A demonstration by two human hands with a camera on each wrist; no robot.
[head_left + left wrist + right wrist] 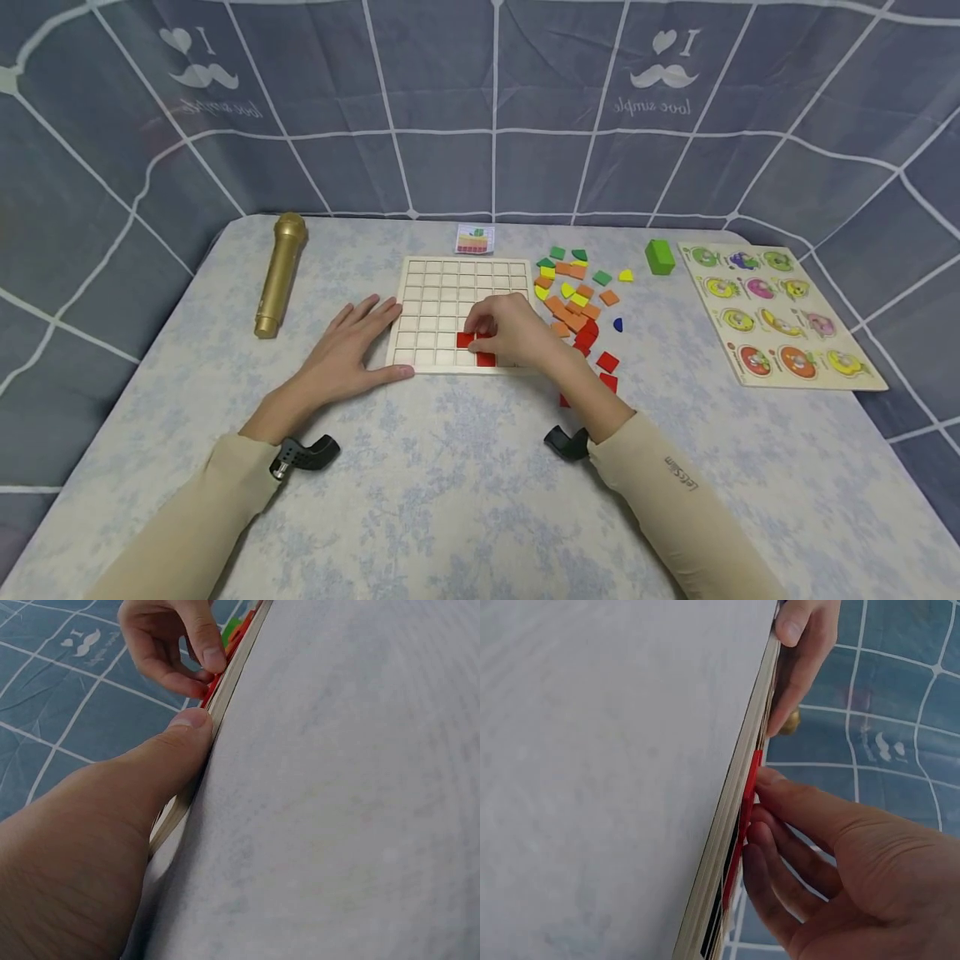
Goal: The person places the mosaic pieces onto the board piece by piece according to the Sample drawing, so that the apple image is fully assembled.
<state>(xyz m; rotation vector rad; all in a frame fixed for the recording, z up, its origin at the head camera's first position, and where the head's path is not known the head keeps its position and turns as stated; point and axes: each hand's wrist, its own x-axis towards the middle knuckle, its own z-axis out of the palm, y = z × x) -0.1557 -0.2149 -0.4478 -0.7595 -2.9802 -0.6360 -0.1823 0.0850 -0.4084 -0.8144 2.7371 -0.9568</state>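
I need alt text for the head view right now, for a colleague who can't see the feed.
A person's right hand presses red square tiles into a wooden grid board on a floral tablecloth, while the left hand lies flat against the board's left edge. Loose coloured tiles, a fruit puzzle board and a gold microphone lie around it.

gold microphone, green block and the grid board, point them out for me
gold microphone (278, 276), head view, middle of its body
green block (660, 257), head view, its front face
grid board (442, 292), head view, an empty cell
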